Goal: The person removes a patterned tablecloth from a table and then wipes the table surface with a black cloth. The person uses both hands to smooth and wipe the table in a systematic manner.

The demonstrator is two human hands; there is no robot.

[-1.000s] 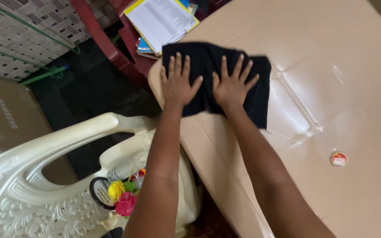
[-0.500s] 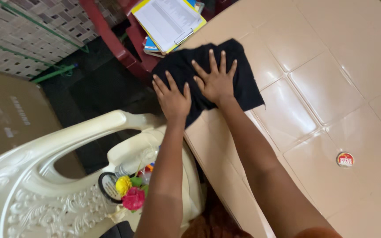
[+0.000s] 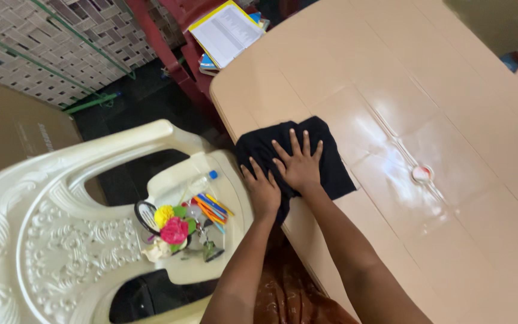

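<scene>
Pressing and smoothing of a black cloth (image 3: 325, 162), lying at the near edge of a beige table (image 3: 451, 96) and partly overhanging it. Right hand (image 3: 298, 165) flat on the cloth, fingers spread wide; left hand (image 3: 263, 191) flat beside it at the edge, fingers spread, nothing gripped. Likely next: pinching a corner or sliding palms outward. Cream chair (image 3: 61, 252) alongside, holding flowers (image 3: 172, 227).

cloth (image 3: 331, 168): black | table (image 3: 451, 108): beige | chair (image 3: 61, 240): cream, ornate
</scene>
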